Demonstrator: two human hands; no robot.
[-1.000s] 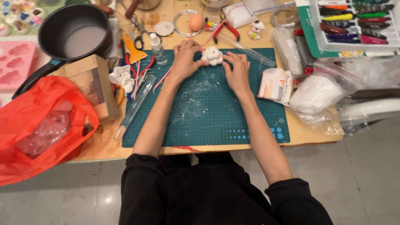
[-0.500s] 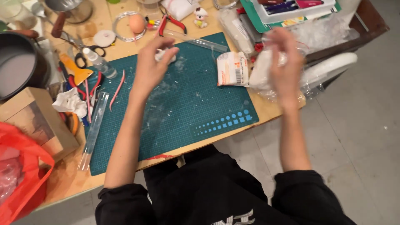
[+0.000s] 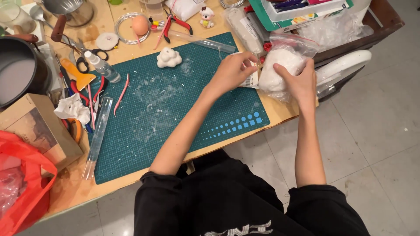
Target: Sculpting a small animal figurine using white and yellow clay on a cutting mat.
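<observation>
My right hand (image 3: 298, 81) grips a clear plastic bag of white clay (image 3: 280, 70) at the right end of the table. My left hand (image 3: 232, 70) reaches toward the bag's left side, fingers bent over a white printed packet (image 3: 253, 79) at the right edge of the green cutting mat (image 3: 175, 109). Whether the left fingers pinch the bag or the packet I cannot tell. A small white clay figure (image 3: 169, 58) sits alone at the top of the mat, apart from both hands.
A clear acrylic roller (image 3: 97, 137) lies along the mat's left edge. Scissors, pliers (image 3: 175, 22), modelling tools (image 3: 87, 94), a spray bottle (image 3: 102, 66), a black pan (image 3: 19, 70), a cardboard box (image 3: 37, 126) and a red plastic bag (image 3: 24, 183) crowd the left. The table edge and tiled floor are at the right.
Both hands left the clay figure, which now rests on the mat. The right hand swung right and took the bag of white clay; the left hand followed toward it.
</observation>
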